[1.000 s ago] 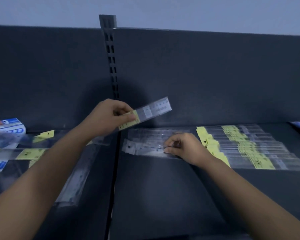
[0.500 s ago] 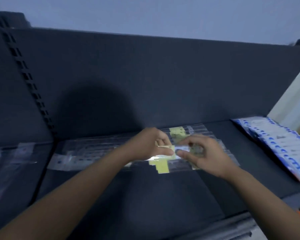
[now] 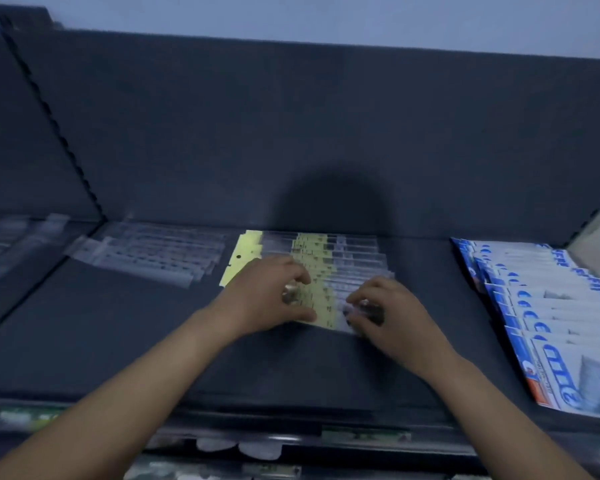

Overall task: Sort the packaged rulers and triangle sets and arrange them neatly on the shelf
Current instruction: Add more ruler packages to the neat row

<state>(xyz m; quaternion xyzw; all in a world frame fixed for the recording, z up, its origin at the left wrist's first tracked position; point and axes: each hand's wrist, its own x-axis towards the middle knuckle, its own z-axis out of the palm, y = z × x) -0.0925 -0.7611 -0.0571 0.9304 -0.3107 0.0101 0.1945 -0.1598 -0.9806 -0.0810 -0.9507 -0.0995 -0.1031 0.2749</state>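
Head view has the front ruler pack [image 3: 326, 311] at the near end of the yellow-labelled row [image 3: 312, 252] on the shelf [image 3: 118, 341]; seating it well likely means pressing it flat, label in line with those behind, before letting go. Its label end is pinched between the curled fingers [image 3: 300, 277] and thumb of the left hand [image 3: 264, 301], its clear end gripped by the right hand [image 3: 392, 311]. To the left lie clear packs [image 3: 153, 258], well apart; to the right, blue-and-white packs [image 3: 548, 306].
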